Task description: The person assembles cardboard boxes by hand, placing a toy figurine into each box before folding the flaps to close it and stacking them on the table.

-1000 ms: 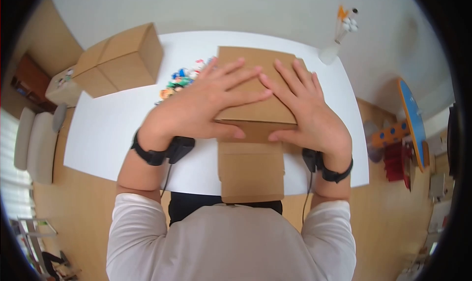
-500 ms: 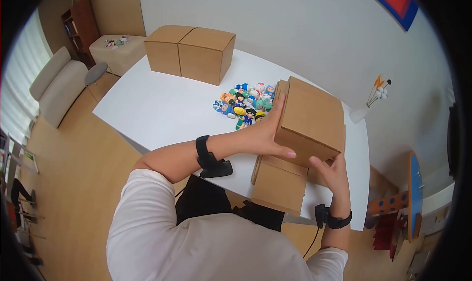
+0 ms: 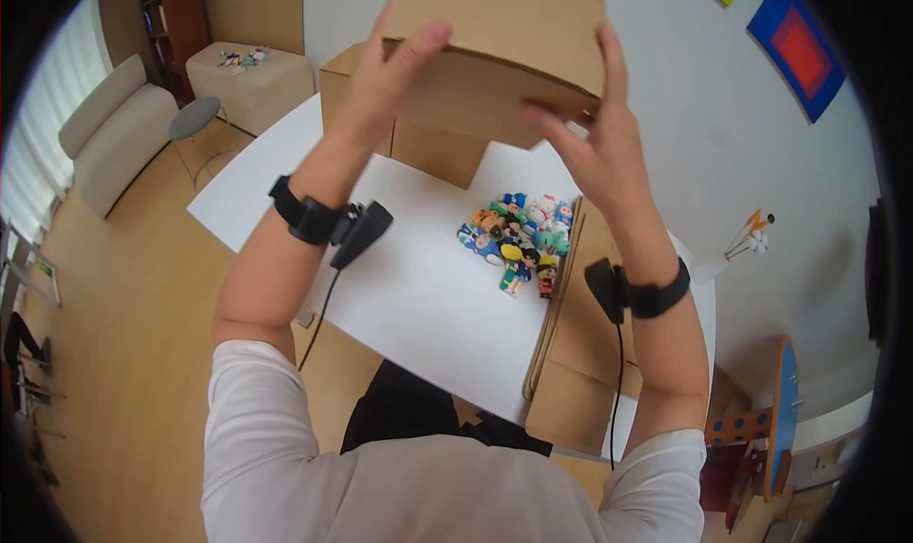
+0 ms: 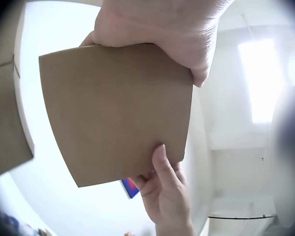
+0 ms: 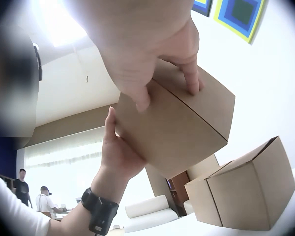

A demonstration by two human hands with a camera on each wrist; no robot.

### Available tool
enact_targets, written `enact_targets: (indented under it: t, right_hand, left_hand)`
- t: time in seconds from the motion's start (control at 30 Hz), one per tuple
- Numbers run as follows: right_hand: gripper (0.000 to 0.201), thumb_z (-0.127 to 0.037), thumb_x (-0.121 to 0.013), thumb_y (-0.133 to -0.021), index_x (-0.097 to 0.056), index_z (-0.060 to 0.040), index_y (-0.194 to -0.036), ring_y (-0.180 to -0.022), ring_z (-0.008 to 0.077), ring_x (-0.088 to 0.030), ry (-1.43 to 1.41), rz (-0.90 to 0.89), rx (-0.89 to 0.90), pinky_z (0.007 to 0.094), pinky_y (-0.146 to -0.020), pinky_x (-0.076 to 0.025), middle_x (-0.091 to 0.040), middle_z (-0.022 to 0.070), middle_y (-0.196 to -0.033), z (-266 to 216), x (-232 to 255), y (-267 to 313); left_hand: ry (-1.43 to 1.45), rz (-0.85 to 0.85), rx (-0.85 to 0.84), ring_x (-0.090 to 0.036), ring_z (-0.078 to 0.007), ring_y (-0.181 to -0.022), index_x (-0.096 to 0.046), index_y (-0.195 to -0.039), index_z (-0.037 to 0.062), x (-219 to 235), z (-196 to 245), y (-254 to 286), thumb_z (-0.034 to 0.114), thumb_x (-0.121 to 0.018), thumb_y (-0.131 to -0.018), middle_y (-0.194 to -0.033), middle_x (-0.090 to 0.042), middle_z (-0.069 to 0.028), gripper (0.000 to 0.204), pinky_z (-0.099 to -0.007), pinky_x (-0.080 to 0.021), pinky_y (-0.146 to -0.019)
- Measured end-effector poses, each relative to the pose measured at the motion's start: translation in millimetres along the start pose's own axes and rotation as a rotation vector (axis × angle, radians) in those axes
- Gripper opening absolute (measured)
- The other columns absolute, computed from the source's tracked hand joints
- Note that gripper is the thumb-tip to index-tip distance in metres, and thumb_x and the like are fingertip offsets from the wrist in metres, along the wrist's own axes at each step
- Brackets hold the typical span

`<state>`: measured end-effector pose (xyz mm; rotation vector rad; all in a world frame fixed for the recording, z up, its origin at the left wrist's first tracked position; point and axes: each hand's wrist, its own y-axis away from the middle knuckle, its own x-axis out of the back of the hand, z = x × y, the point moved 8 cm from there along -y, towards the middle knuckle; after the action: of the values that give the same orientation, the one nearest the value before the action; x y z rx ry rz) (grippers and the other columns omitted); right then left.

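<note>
A closed cardboard box (image 3: 495, 20) is held up above the table between both hands. My left hand (image 3: 380, 82) grips its left side, the thumb lying over the near top edge. On the opposite side my right hand (image 3: 609, 148) holds the box, with its thumb against the near face. In the left wrist view, a broad plain face of the box (image 4: 113, 113) shows between the two hands. The right wrist view has the box (image 5: 172, 128) tilted, with fingers of the right hand (image 5: 157, 59) pressed on two of its faces.
Behind the raised box, other cardboard boxes (image 3: 433, 151) stand on the white table (image 3: 409, 229), partly hidden. Several small toy figures (image 3: 523, 234) lie in a pile beside flattened cardboard (image 3: 571, 391). A vase (image 3: 706, 269) with stems stands at the right.
Both hands went from lying flat on the box top to gripping its sides. They have lifted it off the flattened cardboard, up and leftward toward the other boxes.
</note>
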<state>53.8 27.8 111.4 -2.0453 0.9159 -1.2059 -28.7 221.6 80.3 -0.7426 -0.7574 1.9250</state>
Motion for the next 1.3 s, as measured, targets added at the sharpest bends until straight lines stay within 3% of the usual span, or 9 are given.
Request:
enact_targets:
  t: [0.07,0.27,0.6,0.67,0.77,0.83,0.93,1.13,1.3]
  right_hand:
    - [0.094,-0.013,-0.076,-0.087,-0.014,-0.0110,-0.158,-0.113,0.0300,-0.066,-0.026,-0.021,0.015,0.0386,-0.096,-0.054,-0.051,0.0276,-0.142,17,-33,-30]
    - [0.097,-0.012,-0.070,-0.091,0.000,-0.0069,-0.158,-0.115,0.0398,-0.063,-0.101,-0.062,0.051,0.0426,-0.092,-0.057,-0.055,0.0323,-0.133,45,-113,-89]
    - [0.099,-0.019,-0.068,-0.089,0.003,-0.0074,-0.158,-0.113,0.0488,-0.059,0.170,-0.224,-0.112,0.0483,-0.098,-0.048,-0.055,0.0367,-0.128,86,-167,-107]
    - [0.100,-0.020,-0.067,-0.089,0.005,-0.0069,-0.157,-0.114,0.0472,-0.059,0.200,-0.302,-0.220,0.0472,-0.098,-0.049,-0.057,0.0355,-0.126,85,-160,-105]
    - [0.094,-0.023,-0.068,-0.089,-0.007,-0.0036,-0.157,-0.112,0.0456,-0.061,0.150,-0.280,-0.217,0.0456,-0.095,-0.050,-0.060,0.0328,-0.123,91,-143,-94]
    - [0.090,-0.022,-0.070,-0.091,-0.012,-0.0092,-0.158,-0.112,0.0362,-0.065,0.124,-0.250,-0.250,0.0421,-0.094,-0.053,-0.054,0.0301,-0.135,93,-128,-75]
    - [0.090,-0.023,-0.073,-0.088,-0.017,-0.0117,-0.158,-0.107,0.0331,-0.068,0.094,-0.300,-0.244,0.0398,-0.094,-0.053,-0.056,0.0266,-0.136,89,-104,-37]
    - [0.084,-0.021,-0.073,-0.087,-0.027,-0.0099,-0.156,-0.102,0.0342,-0.068,0.033,-0.432,-0.302,0.0390,-0.092,-0.053,-0.057,0.0222,-0.138,37,-41,52]
    - [0.083,-0.007,-0.074,-0.083,-0.031,-0.0047,-0.154,-0.114,0.0317,-0.065,0.093,-0.481,-0.345,0.0382,-0.097,-0.052,-0.058,0.0211,-0.135,0,21,133]
  left_hand:
    - [0.006,0.011,0.111,-0.052,-0.0208,-0.127,-0.056,-0.133,0.0015,66,-41,-31,0.036,-0.065,-0.095,-0.135,-0.058,-0.0114,0.052,-0.0338,-0.038,-0.108]
    - [-0.186,0.091,-0.014,-0.055,-0.0180,-0.117,-0.053,-0.135,-0.0012,133,-35,-87,0.043,-0.062,-0.095,-0.128,-0.061,-0.0087,0.061,-0.0324,-0.042,-0.103]
    - [-0.432,0.311,0.196,-0.056,-0.0240,-0.119,-0.058,-0.131,0.0000,217,-112,-120,0.048,-0.060,-0.094,-0.123,-0.064,-0.0134,0.061,-0.0331,-0.041,-0.103]
    - [-0.660,0.407,0.177,-0.054,-0.0284,-0.124,-0.056,-0.133,-0.0001,218,-101,-119,0.050,-0.061,-0.093,-0.127,-0.062,-0.0158,0.065,-0.0346,-0.040,-0.105]
    - [-1.029,0.397,-0.492,-0.045,-0.0343,-0.134,-0.053,-0.136,0.0038,151,-31,-95,0.054,-0.067,-0.087,-0.141,-0.051,-0.0172,0.072,-0.0486,-0.031,-0.113]
    - [-1.508,0.189,-0.545,-0.035,-0.0356,-0.140,-0.052,-0.138,0.0096,95,-20,-80,0.057,-0.073,-0.080,-0.147,-0.043,-0.0157,0.078,-0.0673,-0.018,-0.114]
    - [-1.508,-0.047,-0.312,-0.033,-0.0333,-0.141,-0.053,-0.135,0.0132,76,-45,-79,0.058,-0.076,-0.075,-0.146,-0.044,-0.0119,0.078,-0.0771,-0.010,-0.109]
    - [-1.499,0.020,-0.251,-0.034,-0.0349,-0.140,-0.055,-0.131,0.0128,74,-54,-89,0.057,-0.079,-0.072,-0.143,-0.045,-0.0128,0.077,-0.0760,-0.011,-0.111]
    - [-1.566,0.183,-0.591,-0.032,-0.0358,-0.142,-0.050,-0.138,0.0128,67,-48,-71,0.046,-0.076,-0.080,-0.149,-0.042,-0.0137,0.072,-0.0671,-0.016,-0.114]
